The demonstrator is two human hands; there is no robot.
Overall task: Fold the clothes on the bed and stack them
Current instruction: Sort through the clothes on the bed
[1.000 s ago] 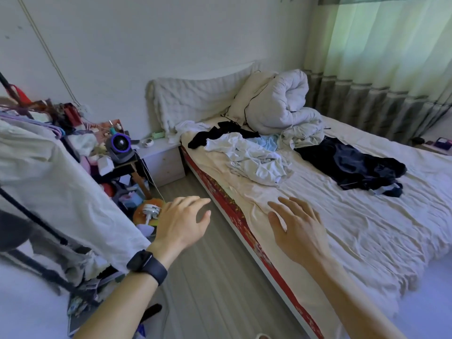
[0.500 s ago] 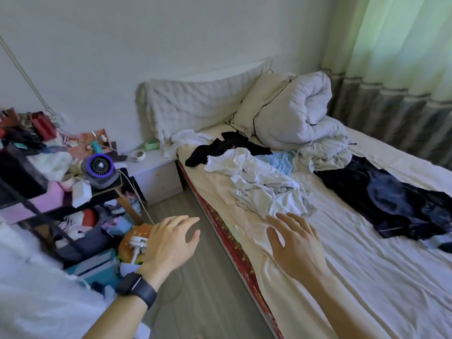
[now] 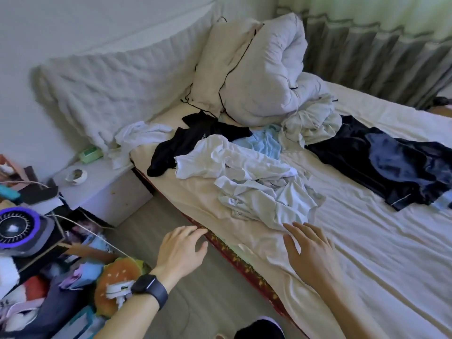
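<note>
Unfolded clothes lie in a heap on the bed (image 3: 367, 253). A crumpled white garment (image 3: 249, 182) lies nearest me, with a black garment (image 3: 195, 138) behind it and a light blue one (image 3: 266, 140) beside it. A dark navy garment (image 3: 391, 165) is spread out at the right, a pale grey one (image 3: 310, 123) above it. My right hand (image 3: 308, 250) hovers with fingers spread just in front of the white garment, holding nothing. My left hand (image 3: 182, 250), with a black watch on the wrist, reaches over the bed's near edge, fingers relaxed.
A rolled duvet (image 3: 264, 69) and pillow (image 3: 212, 64) sit at the bed's head. A white nightstand (image 3: 105, 189) stands left of the bed. Cluttered shelves with a purple fan (image 3: 17, 228) and a burger-shaped cushion (image 3: 117, 282) crowd the left. Curtains (image 3: 379, 50) hang behind.
I have stepped closer to the bed and the view has tilted down. Both hands have moved forward toward the white garment, still holding nothing.
</note>
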